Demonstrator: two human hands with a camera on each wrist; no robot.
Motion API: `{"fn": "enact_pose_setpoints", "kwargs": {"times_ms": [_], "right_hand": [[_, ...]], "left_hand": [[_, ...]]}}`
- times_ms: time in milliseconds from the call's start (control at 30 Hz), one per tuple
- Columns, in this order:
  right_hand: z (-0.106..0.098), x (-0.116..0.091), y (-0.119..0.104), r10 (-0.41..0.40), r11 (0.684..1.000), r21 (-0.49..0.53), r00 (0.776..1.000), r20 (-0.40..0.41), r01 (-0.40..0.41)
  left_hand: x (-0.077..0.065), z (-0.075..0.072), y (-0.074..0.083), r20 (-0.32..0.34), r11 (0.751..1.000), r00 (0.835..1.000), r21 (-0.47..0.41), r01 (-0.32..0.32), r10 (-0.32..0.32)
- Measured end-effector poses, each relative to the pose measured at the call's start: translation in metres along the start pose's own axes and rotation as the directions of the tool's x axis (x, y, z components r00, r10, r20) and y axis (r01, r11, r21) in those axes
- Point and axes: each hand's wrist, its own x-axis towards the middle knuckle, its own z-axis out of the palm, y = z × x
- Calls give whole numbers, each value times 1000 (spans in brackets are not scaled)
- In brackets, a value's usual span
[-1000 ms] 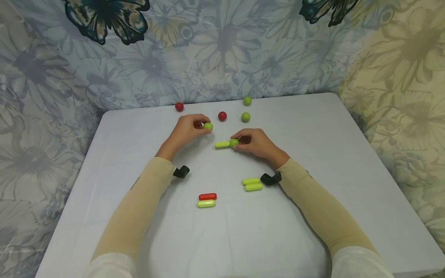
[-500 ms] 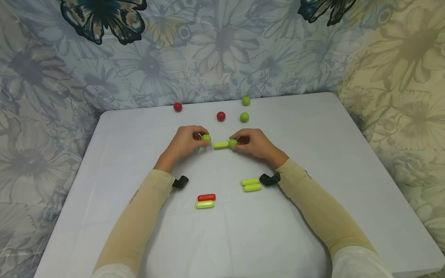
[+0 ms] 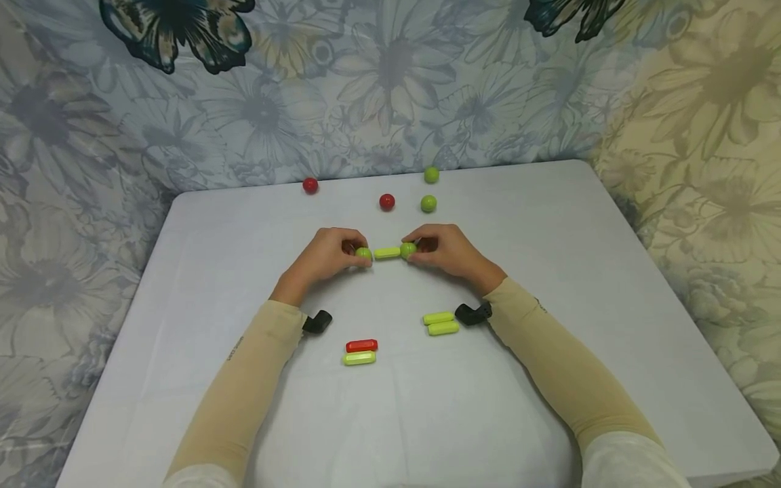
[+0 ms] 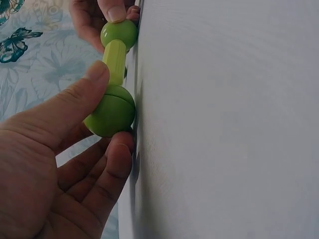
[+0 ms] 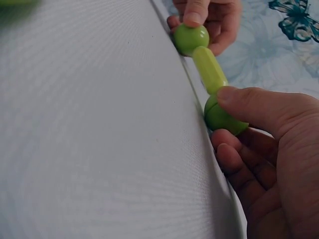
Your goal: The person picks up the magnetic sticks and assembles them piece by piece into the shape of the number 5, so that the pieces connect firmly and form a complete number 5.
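White table (image 3: 586, 271), blue-grey floral backdrop (image 3: 366, 102), yellower at right, two dark butterflies (image 3: 178, 34) above

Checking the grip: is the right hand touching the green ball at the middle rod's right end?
Touching: the right wrist view shows the right hand pinching the green ball between thumb and fingers.

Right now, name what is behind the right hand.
In the head view, beyond the right hand, a nearer green ball lies on the white table and a farther green ball near its back edge. What the hand covers is hidden.
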Motion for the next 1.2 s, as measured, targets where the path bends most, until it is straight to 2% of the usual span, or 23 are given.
{"fn": "enact_pose_setpoints", "kwargs": {"times_ms": [233,367,500,633,867,1000,1200], "right_hand": [[-1,1,0,-13,1000,6,1000,7,13],[0,3,-2,-16,1000,3,1000,5,16],[0,2,-3,9,1000,-4,1000,-4,-9],[0,0,-5,35,999,4,999,-2,-35],[2,0,-6,35,999,6,999,-10,-35],[-1,0,-8,51,999,13,998,24,-52],[-27,-5,-20,81,997,-6,995,52,-81]], "left_hand": [[2,1,-4,6,1000,1000,-22,1,-1],[-1,-4,-12,17,993,1000,-117,4,-2],[-2,-4,-21,30,970,999,-242,-9,17],[-2,-2,-26,32,950,999,-310,-22,33],[-3,-2,-30,28,941,999,-339,-21,33],[-5,-1,-31,30,938,999,-347,-15,27],[-4,1,-33,29,932,999,-362,-20,33]]}}
